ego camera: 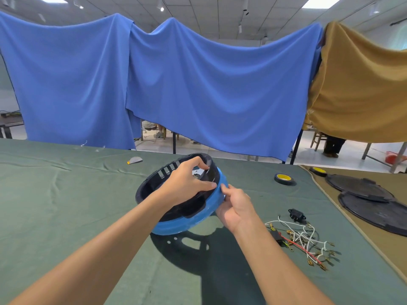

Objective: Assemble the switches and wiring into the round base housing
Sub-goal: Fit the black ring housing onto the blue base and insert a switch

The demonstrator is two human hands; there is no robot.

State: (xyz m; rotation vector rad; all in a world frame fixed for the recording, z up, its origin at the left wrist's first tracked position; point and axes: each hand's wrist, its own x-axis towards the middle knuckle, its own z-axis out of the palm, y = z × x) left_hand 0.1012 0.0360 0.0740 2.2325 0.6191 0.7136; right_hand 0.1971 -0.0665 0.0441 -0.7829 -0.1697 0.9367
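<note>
The left hand (187, 183) reached across the round base housing (174, 228) and pinched its far black wall between thumb and fingers, while the right hand (235, 208) gripped the blue outer band from the right side. The housing was held tilted above the green cloth (66, 205), casting a shadow on it. Right of it on the cloth lay the loose wiring (306, 241) and a black switch (296, 214), well apart from a tape roll (284, 178).
</note>
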